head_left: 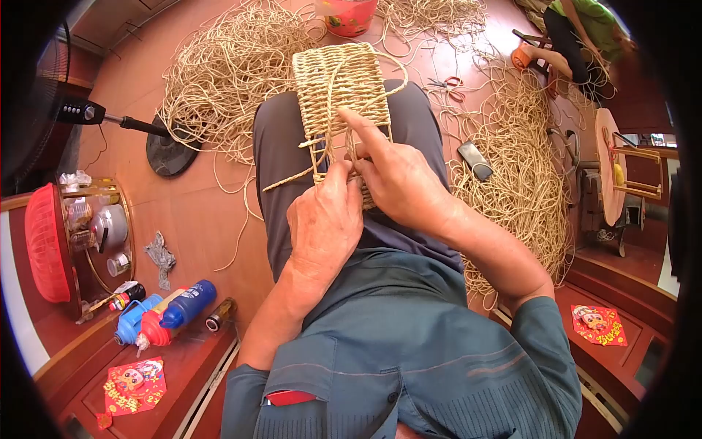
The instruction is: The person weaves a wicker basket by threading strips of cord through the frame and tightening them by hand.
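Note:
A woven straw-coloured basket piece [340, 80] rests on my lap, its far part densely woven and bare frame rods showing nearer my hands. My left hand [325, 216] is closed at the near end of the weave, thumb and fingers pinching a cord strand. Beside it on the right, my right hand [398, 172] has its index finger stretched out over the weave, while its thumb and other fingers close on cord at the frame. A loop of loose cord [399, 82] arches off the weave's right side, and a short cord end [289, 180] sticks out to the left.
Heaps of cord lie on the floor at left [227, 73] and right [523, 168], with red-handled scissors [452, 88] and a phone [475, 160]. A fan base [172, 150] and bottles [189, 304] are at left. Another person [585, 36] sits at upper right.

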Demonstrator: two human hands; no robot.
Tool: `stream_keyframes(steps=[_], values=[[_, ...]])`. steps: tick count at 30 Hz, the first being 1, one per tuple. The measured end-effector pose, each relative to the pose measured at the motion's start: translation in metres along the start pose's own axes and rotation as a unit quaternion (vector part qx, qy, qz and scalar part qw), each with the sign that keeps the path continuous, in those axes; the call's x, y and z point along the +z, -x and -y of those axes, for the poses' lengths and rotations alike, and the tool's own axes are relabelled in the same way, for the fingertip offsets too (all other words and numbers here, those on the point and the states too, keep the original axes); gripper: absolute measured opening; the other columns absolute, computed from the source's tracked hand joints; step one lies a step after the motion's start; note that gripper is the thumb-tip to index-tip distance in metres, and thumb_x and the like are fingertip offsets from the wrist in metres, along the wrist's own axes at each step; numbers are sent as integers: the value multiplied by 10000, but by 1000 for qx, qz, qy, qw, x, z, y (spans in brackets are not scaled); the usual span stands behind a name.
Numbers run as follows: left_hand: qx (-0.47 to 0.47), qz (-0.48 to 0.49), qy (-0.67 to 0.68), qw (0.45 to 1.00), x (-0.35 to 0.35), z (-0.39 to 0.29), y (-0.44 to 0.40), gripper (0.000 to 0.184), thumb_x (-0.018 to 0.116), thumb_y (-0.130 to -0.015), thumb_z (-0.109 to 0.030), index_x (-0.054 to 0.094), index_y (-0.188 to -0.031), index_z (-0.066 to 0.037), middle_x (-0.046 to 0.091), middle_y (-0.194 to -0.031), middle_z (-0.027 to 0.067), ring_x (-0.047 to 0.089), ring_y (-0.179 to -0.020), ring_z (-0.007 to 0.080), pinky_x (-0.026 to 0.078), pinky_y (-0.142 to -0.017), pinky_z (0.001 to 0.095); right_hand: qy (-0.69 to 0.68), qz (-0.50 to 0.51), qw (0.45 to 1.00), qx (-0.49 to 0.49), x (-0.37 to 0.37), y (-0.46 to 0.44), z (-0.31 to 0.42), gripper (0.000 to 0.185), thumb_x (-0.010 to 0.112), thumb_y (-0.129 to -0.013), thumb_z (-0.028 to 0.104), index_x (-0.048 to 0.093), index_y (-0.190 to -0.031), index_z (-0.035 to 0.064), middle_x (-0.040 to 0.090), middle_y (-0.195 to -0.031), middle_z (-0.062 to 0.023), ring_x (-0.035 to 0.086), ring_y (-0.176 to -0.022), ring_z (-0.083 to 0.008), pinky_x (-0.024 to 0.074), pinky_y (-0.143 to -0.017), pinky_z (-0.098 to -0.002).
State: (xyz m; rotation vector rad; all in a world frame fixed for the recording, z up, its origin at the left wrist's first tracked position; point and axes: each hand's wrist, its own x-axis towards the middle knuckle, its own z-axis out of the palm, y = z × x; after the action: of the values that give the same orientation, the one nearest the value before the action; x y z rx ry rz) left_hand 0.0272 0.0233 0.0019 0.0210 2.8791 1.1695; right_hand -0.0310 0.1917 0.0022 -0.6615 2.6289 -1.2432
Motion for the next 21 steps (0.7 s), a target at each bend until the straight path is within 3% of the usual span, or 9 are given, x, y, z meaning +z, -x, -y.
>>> stream_keyframes(steps=[3, 6, 9, 12, 15, 18, 21], values=[[5, -18, -1, 1000, 2, -2, 3, 225, 678, -1096, -191, 735, -1257, -44, 823, -1066, 223, 789, -975, 454, 613, -834, 531, -19, -38, 999, 0, 2, -1, 2, 798, 709, -1022, 6, 377, -1739, 115, 780, -969, -202, 765, -942, -475, 595, -815, -554], [15, -52, 0, 999, 7, 1, 7, 224, 711, -1088, -190, 738, -1260, -50, 825, -1030, 204, 800, -928, 424, 618, -815, 509, -8, -47, 999, -14, 1, 0, 2, 772, 677, -996, 3, 373, -1705, 46, 767, -1052, -292, 758, -965, -513, 607, -802, -594], [18, -70, 9, 997, 10, 3, 8, 232, 745, -1075, -178, 743, -1270, -52, 823, -990, 183, 810, -880, 376, 621, -782, 479, 2, -76, 997, 9, 5, 4, 7, 797, 720, -1009, -12, 394, -1725, 112, 773, -953, -189, 763, -922, -464, 603, -824, -541], [34, -88, 11, 995, 13, 8, 8, 239, 765, -1065, -164, 749, -1277, -55, 815, -951, 168, 807, -836, 339, 617, -753, 458, -5, -123, 992, -23, 13, 9, 10, 743, 682, -1015, 10, 388, -1695, 59, 775, -1058, -265, 753, -975, -518, 613, -808, -591], [43, -102, 20, 994, 14, 9, 8, 239, 778, -1058, -151, 753, -1276, -57, 795, -893, 153, 783, -777, 326, 606, -730, 455, -27, -176, 984, -27, 22, 17, 4, 714, 700, -1015, 0, 418, -1668, 64, 776, -1017, -214, 785, -859, -422, 632, -750, -514], [30, -100, 27, 994, 14, 7, 9, 235, 789, -1046, -138, 756, -1266, -61, 770, -857, 132, 755, -738, 316, 593, -714, 454, -56, -215, 975, 26, 28, 27, 12, 612, 698, -1014, -17, 479, -1581, 58, 776, -970, -135, 768, -730, -211, 604, -634, -392], [42, -105, -8, 994, 14, 6, 10, 244, 803, -1018, -104, 757, -1254, -66, 760, -930, 115, 752, -800, 305, 589, -732, 442, -312, -197, 922, 114, 31, 23, 4, 469, 673, -1040, 7, 515, -1479, 44, 753, -955, -68, 651, -660, -60, 513, -550, -291]])
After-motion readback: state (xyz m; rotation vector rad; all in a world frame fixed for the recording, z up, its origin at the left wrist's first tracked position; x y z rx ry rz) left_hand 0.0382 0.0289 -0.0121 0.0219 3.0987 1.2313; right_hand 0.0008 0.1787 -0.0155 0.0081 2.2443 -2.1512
